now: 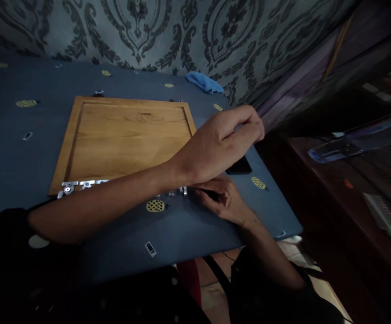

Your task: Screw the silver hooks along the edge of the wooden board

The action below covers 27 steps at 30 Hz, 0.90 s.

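Observation:
A wooden panel with a raised frame (124, 135) lies flat on the blue tablecloth (9, 162). A metal hinge (70, 186) sits at its near left corner, and more metal hardware (178, 192) shows near its near right corner. My left hand (229, 135) reaches across over the panel's right edge, fingers curled together in a pinch; what it holds is too small to see. My right hand (220, 198) rests on the cloth beside the right hardware, fingers closed on a thin dark tool I cannot make out. A dark phone (239, 168) lies just under my left hand.
A blue rag (204, 82) lies at the table's far right by the patterned wall (182, 31). The table's right edge drops off to a dark wooden bench (334, 189) carrying a clear plastic item (357, 141) and a white object (383, 216).

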### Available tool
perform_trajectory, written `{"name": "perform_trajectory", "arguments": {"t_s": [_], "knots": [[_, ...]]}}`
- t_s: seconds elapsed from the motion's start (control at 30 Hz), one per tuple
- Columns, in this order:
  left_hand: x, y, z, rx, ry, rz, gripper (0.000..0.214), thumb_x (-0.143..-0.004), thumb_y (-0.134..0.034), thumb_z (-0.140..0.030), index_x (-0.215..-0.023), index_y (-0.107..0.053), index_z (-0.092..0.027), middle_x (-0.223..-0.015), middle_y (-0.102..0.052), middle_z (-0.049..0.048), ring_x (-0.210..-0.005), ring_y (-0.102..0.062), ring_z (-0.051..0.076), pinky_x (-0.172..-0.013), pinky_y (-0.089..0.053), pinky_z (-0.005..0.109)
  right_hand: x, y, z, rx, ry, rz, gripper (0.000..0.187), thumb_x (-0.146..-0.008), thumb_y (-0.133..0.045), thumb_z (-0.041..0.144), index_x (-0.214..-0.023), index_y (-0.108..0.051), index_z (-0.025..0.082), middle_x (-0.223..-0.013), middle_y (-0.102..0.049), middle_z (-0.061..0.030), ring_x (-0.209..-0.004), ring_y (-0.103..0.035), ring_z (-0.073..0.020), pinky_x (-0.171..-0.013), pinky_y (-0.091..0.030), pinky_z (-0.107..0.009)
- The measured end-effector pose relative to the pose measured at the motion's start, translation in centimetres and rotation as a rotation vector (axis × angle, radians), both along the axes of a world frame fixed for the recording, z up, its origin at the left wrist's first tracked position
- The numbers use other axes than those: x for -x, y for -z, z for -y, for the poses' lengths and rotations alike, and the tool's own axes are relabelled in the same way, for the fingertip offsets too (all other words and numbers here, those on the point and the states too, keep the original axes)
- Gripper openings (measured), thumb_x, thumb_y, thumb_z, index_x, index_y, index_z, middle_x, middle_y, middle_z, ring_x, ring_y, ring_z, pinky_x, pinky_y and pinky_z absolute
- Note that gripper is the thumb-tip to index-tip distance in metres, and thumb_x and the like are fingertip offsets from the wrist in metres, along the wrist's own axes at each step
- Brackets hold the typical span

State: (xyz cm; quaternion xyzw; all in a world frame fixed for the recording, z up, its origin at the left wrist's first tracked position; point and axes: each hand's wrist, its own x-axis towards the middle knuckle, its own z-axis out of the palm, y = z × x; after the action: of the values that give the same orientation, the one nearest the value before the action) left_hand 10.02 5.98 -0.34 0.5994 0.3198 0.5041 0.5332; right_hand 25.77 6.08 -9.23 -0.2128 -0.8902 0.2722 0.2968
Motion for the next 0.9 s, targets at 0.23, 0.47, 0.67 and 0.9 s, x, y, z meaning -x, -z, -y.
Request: {"name": "perform_trajectory", "arguments": {"t_s": [0.23, 0.47, 0.67, 0.9], "knots": [[0.2, -0.5, -0.3, 0.077, 0.063, -0.029, 0.030, -0.094, -0.038, -0.002, -0.071, -0.050, -0.018, -0.052, -0.034, -0.0082, -0.044, -0.032, 0.004, -0.048, -0.027, 0.018, -0.2, 0.1, 0.0, 0.016, 0.016, 0.026, 0.024, -0.094, -0.058, 0.017, -0.107, -0.077, 0.021, -0.116, -0.078, -0.0082, -0.110, -0.073, -0.0227, -0.096, -0.061, -0.042], [0.5, -0.4, -0.5, 0.084, 0.193, 0.007, 0.028, -0.093, -0.038, -0.003, -0.073, -0.049, -0.019, -0.044, -0.031, -0.0103, -0.040, -0.028, 0.004, -0.045, -0.022, 0.017, -0.3, 0.0, -0.1, -0.011, 0.010, 0.056, 0.024, -0.094, -0.058, 0.016, -0.109, -0.076, 0.020, -0.111, -0.078, -0.0087, -0.106, -0.074, -0.0216, -0.094, -0.061, -0.042], [0.8, -0.3, -1.0, 0.106, 0.288, 0.017, 0.025, -0.093, -0.038, -0.005, -0.074, -0.049, -0.018, -0.043, -0.030, -0.0099, -0.040, -0.027, 0.005, -0.043, -0.020, 0.018, -0.4, -0.1, -0.1, -0.037, 0.007, 0.079, 0.025, -0.094, -0.058, 0.016, -0.110, -0.077, 0.023, -0.113, -0.078, -0.0080, -0.109, -0.073, -0.0212, -0.095, -0.060, -0.042], [1.0, -0.5, -0.8, 0.072, 0.276, 0.014, 0.024, -0.093, -0.040, -0.006, -0.075, -0.050, -0.017, -0.046, -0.032, -0.0100, -0.041, -0.028, 0.004, -0.043, -0.022, 0.017, -0.4, -0.1, -0.2, -0.019, -0.015, 0.074, 0.026, -0.095, -0.058, 0.016, -0.111, -0.076, 0.022, -0.116, -0.076, -0.0103, -0.112, -0.071, -0.0225, -0.097, -0.058, -0.044]]}}
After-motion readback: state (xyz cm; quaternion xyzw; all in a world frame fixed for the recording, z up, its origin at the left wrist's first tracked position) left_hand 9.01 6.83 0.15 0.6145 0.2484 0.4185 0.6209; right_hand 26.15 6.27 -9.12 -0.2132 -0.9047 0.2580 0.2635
